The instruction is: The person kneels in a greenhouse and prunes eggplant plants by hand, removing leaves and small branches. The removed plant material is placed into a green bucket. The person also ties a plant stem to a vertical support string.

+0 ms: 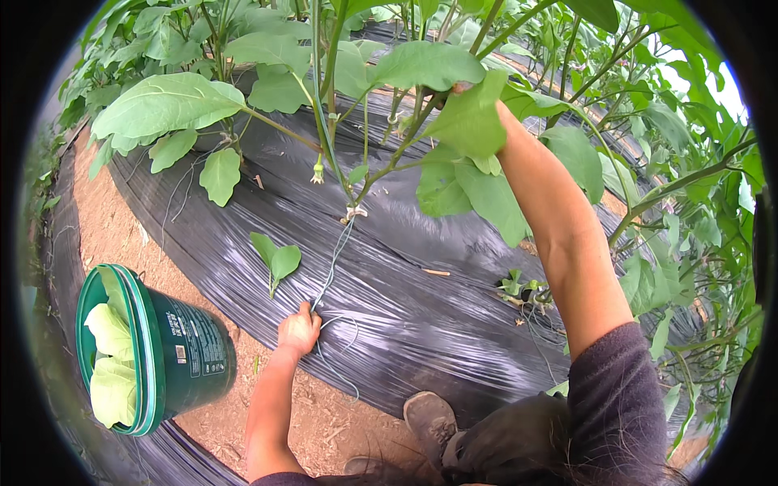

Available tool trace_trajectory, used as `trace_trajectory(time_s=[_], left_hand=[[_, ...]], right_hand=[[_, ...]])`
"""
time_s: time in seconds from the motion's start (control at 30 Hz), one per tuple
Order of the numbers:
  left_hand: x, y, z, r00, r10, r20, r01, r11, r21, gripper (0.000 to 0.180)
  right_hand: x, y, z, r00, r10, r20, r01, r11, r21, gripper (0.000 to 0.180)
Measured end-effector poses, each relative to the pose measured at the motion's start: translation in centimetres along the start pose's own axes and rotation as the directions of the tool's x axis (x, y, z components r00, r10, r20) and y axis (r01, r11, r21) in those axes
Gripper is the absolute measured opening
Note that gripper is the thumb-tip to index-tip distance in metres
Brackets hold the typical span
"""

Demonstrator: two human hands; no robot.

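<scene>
A broad-leaved plant that looks like eggplant (397, 162) rises from black plastic film, its forked stem held to a blue-grey twine (339, 251) by a small white clip (356, 212). Low on the film, my left hand (300, 330) is closed, its fingertips pinching the lower twine, whose loose end curls to the right. My right arm reaches far into the foliage. Only part of my right hand (462, 87) shows, beside a stem and behind a large leaf (472, 121); its fingers are mostly covered. A wilted flower (318, 172) hangs left of the stem.
On the left, a dark green bucket (194, 348) lies tilted with pale green leaves (113, 364) inside. A detached leafy sprig (276, 263) rests on the black film (405, 283). Dense plants crowd the right side and far edge. My shoe (430, 423) is at the film's near edge.
</scene>
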State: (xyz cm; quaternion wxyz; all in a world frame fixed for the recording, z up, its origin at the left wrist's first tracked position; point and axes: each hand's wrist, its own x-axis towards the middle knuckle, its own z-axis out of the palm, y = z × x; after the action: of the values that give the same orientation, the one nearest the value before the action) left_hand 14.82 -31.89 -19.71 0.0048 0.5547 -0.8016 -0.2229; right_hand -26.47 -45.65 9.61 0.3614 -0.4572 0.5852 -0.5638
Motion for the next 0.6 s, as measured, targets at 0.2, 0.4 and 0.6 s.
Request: trace_trajectory(time_s=[0.2,0.4,0.6], left_hand=[[0.0,-0.1,-0.2,1.0,0.015,0.022,-0.014,1.0,-0.014,0.034],[-0.1,-0.2,-0.3,0.999,0.031,0.015,-0.031,0.999,-0.034,0.034],[0.2,-0.9,0.3,0.999,0.046,-0.012,-0.047,0.996,-0.07,0.035]], right_hand=[[-0.4,-0.2,0.7,1.0,0.02,-0.014,-0.021,0.997,-0.078,0.028],[0.1,-2.3,1.5,0.995,-0.014,-0.097,-0.016,0.954,-0.298,0.03],[-0.2,-7.2,-1.6,0.912,-0.067,-0.406,-0.129,0.89,-0.437,0.032]])
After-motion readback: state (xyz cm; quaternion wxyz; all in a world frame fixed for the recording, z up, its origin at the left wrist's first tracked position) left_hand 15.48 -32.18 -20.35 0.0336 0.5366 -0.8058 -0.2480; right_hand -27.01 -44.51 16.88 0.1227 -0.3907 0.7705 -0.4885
